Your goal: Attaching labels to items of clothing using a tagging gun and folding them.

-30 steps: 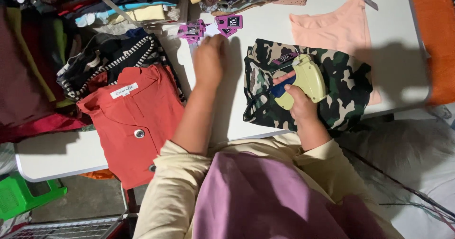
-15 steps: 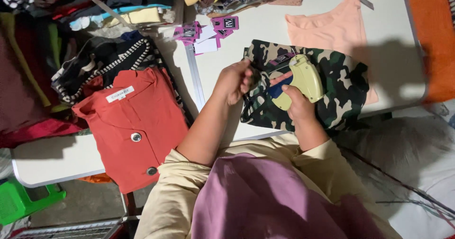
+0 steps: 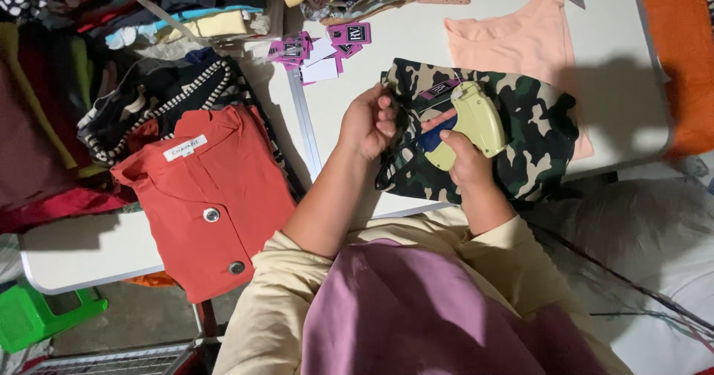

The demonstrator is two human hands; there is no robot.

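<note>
Firmly, right hand [image 3: 465,159] grips smooth plastic tagging gun [image 3: 468,122].

Left hand [image 3: 367,121] curled into loose fist; right hand [image 3: 462,159] clenched, both forearms angled forward.

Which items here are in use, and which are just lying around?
In use: tagging gun in right hand; camouflage garment, edge pinched by left hand.
Lying about: magenta hang tags; red buttoned shirt; peach top; striped garment.
</note>
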